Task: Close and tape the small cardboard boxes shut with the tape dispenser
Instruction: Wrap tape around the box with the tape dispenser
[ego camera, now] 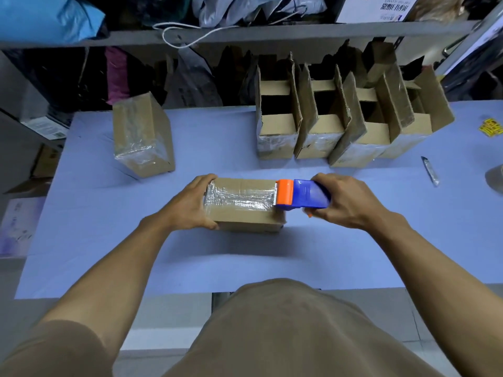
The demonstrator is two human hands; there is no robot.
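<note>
A small closed cardboard box [239,219] lies in the middle of the blue table [245,268]. A strip of clear tape [239,198] runs along its top from the left end to the right edge. My left hand [190,205] grips the box's left end. My right hand [345,202] holds the blue and orange tape dispenser [302,197], whose orange head sits at the box's top right edge. A taped box [143,136] stands at the back left. Several open boxes [348,115] with raised flaps stand in a row at the back right.
A utility knife [430,171] lies on the table at the right, with a tape roll [496,178] at the frame edge and yellow stickers [491,127] beyond. A shelf [245,34] with bags hangs behind the table. Cardboard and boxes lie on the floor at the left.
</note>
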